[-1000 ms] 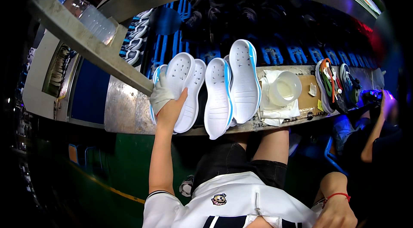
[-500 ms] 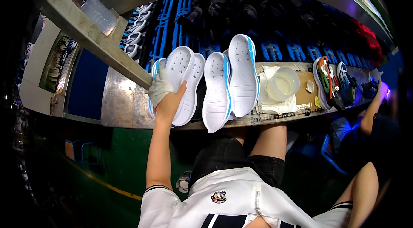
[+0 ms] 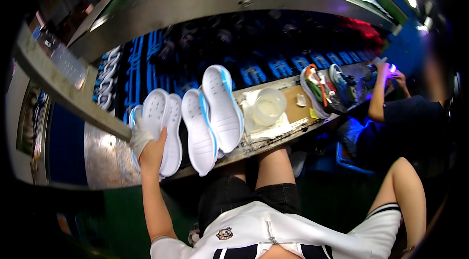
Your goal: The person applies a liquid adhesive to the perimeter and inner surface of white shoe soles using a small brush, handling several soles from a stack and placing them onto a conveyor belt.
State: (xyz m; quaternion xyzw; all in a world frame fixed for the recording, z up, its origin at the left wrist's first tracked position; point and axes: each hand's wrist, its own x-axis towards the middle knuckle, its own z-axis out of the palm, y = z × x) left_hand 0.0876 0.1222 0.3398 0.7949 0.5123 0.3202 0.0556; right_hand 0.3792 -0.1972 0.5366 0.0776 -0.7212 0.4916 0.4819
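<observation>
At the left of the bench, my left hand is closed on a white shoe sole, its thumb lying along the sole's right side. A pale glove or wrap covers its fingers, so their exact grip is partly hidden. Another white sole overlaps that one on the right, and a blue-edged sole shows behind the hand. Beside them stand two more white soles with blue edges, a nearer one and a taller one. My right arm is bent at the lower right; its hand is out of view.
A translucent tub sits on white cloth or paper on the metal bench. Several shoes stand farther right. A slanted metal post rises at the left. Behind lies a dark rack. Another person works at the right.
My view has swung right and upward, so the bench things appear farther left and lower. My left hand stays at the soles. More of the other person is visible.
</observation>
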